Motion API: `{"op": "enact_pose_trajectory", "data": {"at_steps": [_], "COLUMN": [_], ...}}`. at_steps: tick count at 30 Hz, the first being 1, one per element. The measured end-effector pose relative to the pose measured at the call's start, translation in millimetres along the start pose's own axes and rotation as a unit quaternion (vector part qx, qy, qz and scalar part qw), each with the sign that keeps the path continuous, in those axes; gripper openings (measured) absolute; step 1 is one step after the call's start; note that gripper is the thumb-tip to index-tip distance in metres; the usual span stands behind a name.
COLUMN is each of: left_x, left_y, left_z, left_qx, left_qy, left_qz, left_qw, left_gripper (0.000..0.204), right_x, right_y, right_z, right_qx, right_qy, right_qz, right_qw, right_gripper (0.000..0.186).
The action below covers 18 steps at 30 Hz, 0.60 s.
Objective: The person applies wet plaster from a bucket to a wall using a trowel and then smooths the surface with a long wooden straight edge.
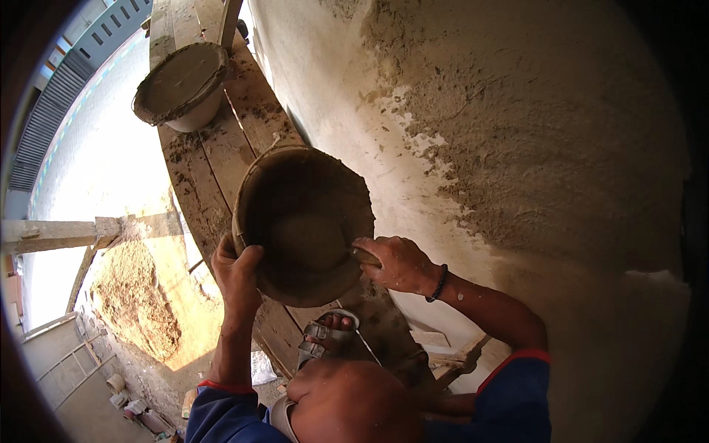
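A mortar-caked bucket [304,221] is tilted with its mouth toward me, above the plank scaffold. Its inside is coated in grey-brown mortar, with a paler round patch at the bottom. My left hand [238,275] grips the left rim, thumb over the edge. At the lower right rim my right hand [400,264], with a dark bracelet at the wrist, is closed round a short wooden handle [365,256]. Whatever the handle belongs to cannot be made out against the dark mortar. A second bucket [185,83], filled with mortar, stands farther off on the planks.
Along my right rises a wall [532,133], partly covered in rough wet plaster. The narrow planks [198,173] carry mortar crumbs and my sandalled foot [329,334]. Down on the left are a sand heap [136,299] and a wooden beam [59,235].
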State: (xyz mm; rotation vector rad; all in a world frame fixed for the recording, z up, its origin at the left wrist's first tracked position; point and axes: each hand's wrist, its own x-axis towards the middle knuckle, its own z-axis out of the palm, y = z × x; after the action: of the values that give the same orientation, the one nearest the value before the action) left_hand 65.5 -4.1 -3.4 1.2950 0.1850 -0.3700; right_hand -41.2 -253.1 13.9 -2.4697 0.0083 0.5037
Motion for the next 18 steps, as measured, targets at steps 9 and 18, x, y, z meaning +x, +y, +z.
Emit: {"op": "enact_pose_trajectory", "data": {"at_steps": [9,18], "left_x": [5.1,4.7], "left_y": [1.9,6.6], "left_z": [2.6,-1.1], "left_qx": [0.032,0.011], "left_qy": [-0.02,-0.01], "left_qz": [0.001,0.014], "left_qw": [0.999,1.0], "left_gripper": [0.027,0.03], "right_x": [-42.3,-13.9], "right_y": [-47.6,6.4], "right_z": [-112.4,-186.4], "right_qx": [-0.011,0.262], "right_qy": [0.104,0.031], "right_qz": [-0.035,0.161], "right_qw": [0.994,0.951], "right_gripper": [0.044,0.037]}}
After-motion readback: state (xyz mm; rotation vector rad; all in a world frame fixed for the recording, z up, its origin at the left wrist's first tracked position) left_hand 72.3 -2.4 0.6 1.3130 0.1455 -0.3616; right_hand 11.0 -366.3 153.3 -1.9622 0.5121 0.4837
